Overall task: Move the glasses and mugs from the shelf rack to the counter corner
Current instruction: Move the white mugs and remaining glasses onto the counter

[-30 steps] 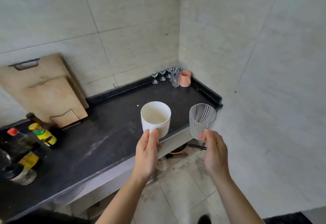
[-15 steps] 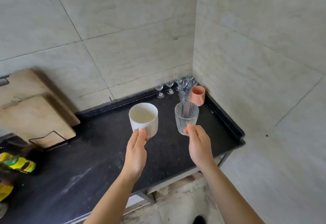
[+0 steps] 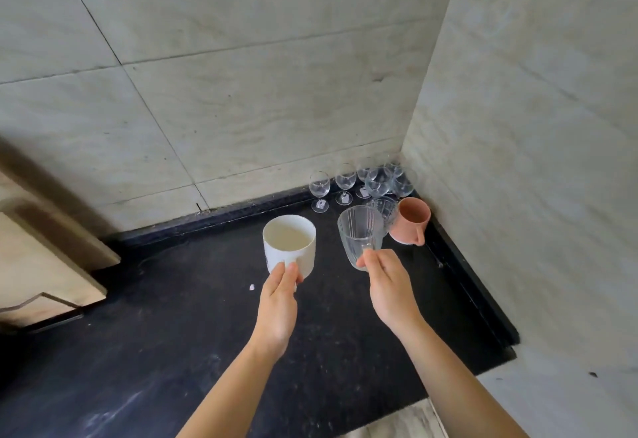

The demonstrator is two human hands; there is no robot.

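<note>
Now both hands are reaching out over the black counter, well in from the front edge where they were a second ago, so this carry is nearing its set-down. Nearest the pink mug, the right hand is pinching the handle of the clear ribbed glass between thumb and fingertips, holding it upright just short of that mug. Farther out to that mug's left, the left hand is closing thumb and fingers around the handle of the white mug, also upright and aloft. Beyond the pink mug, the stemmed glasses are standing clustered against the wall corner, and judging by the free counter before them, both pieces are heading there.
</note>
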